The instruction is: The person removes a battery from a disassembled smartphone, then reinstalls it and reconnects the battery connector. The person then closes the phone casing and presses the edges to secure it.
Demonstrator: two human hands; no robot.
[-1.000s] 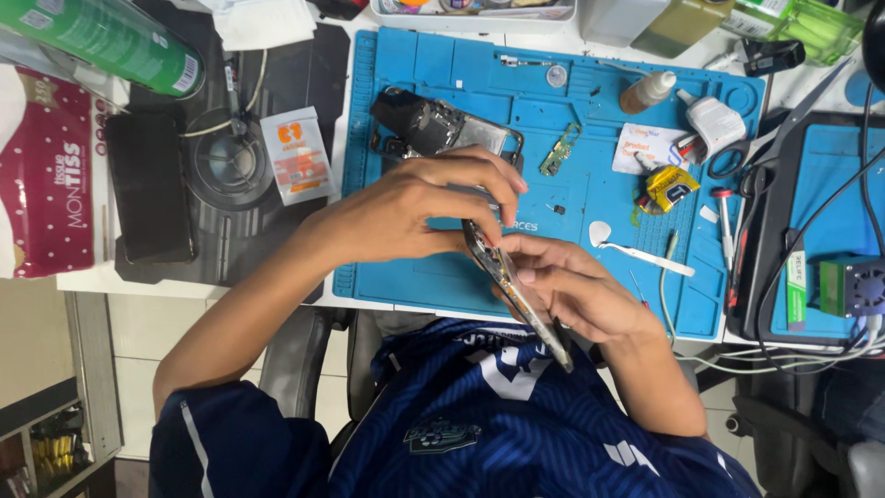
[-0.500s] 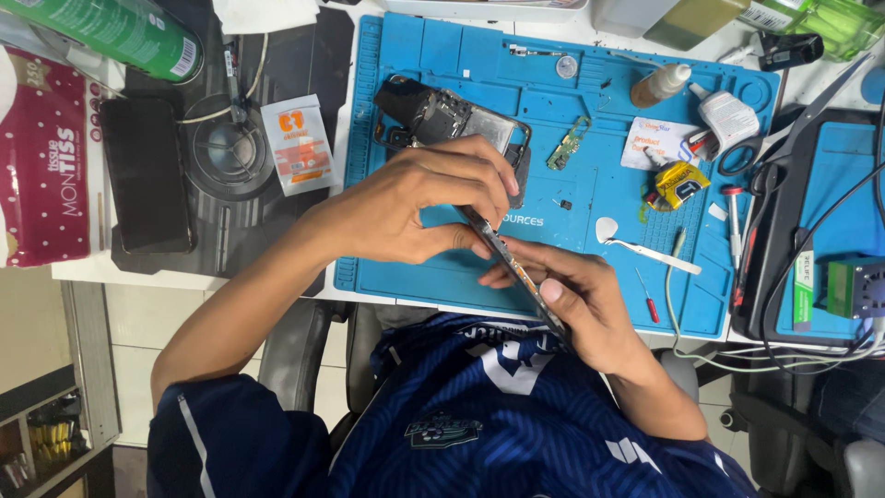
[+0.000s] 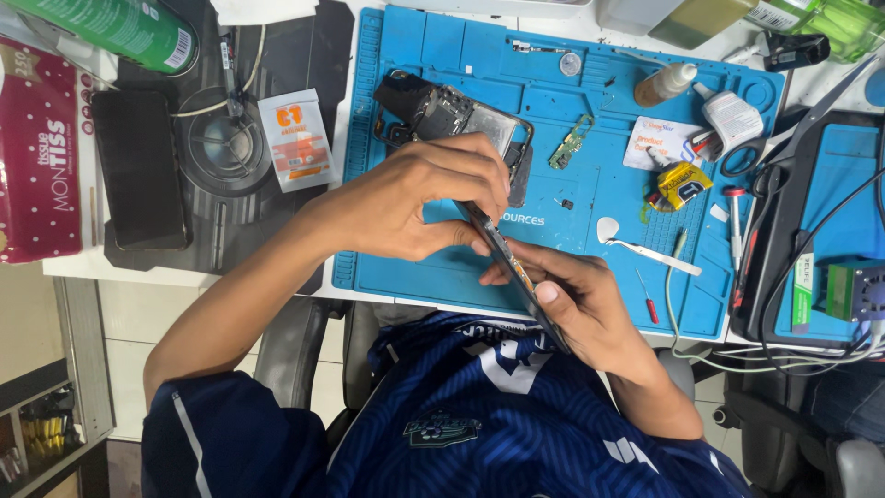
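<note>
My right hand (image 3: 581, 309) cradles a thin dark phone panel (image 3: 513, 269), seen almost edge-on and tilted above the near edge of the blue work mat (image 3: 433, 267). My left hand (image 3: 406, 198) reaches over it and pinches the panel's upper end with thumb and fingertips. Just beyond my left hand an opened phone body (image 3: 452, 112) lies on the mat with its insides showing.
On the mat lie a small green circuit board (image 3: 572, 143), a white pry tool (image 3: 645, 247), a small glue bottle (image 3: 666, 85), a yellow item (image 3: 680, 183) and a red screwdriver (image 3: 648, 297). A dark phone (image 3: 138, 171), an orange sachet (image 3: 295, 138) and a tissue pack (image 3: 37, 175) sit left.
Both hands and the panel stay together over the mat's near edge. My left hand has closed in on the panel's top end, and the view has shifted slightly.
</note>
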